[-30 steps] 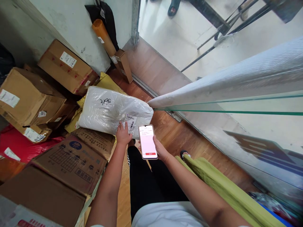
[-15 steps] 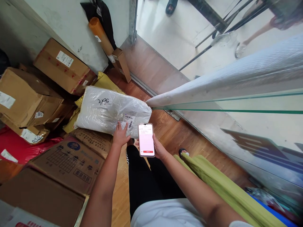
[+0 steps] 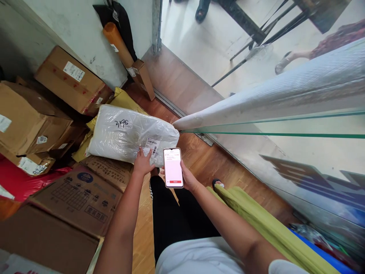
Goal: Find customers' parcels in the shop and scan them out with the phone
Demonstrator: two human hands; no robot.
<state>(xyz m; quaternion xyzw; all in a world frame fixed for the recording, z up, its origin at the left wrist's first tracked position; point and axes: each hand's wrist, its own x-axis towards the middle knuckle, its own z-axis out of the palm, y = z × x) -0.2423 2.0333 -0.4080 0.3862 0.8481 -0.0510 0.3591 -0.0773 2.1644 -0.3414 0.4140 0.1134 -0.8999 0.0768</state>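
Observation:
My left hand (image 3: 142, 163) rests with spread fingers on a white plastic-wrapped parcel (image 3: 128, 133), beside its shipping label (image 3: 151, 145). The parcel has a handwritten number on top and lies on a stack of cardboard boxes. My right hand (image 3: 186, 177) holds a smartphone (image 3: 172, 168) upright next to the label; its lit screen shows white with a red button near the bottom.
Cardboard boxes (image 3: 82, 194) pile up at left, with a red bag (image 3: 17, 182) among them. A long white wrapped roll (image 3: 256, 99) and a glass panel (image 3: 285, 135) stand at right. An orange tube (image 3: 118, 43) leans on the wall. Green fabric (image 3: 256, 220) lies by my legs.
The view has shifted slightly; both hands stay at the parcel's label with the phone. A person's sandalled foot has come into view outside at upper right.

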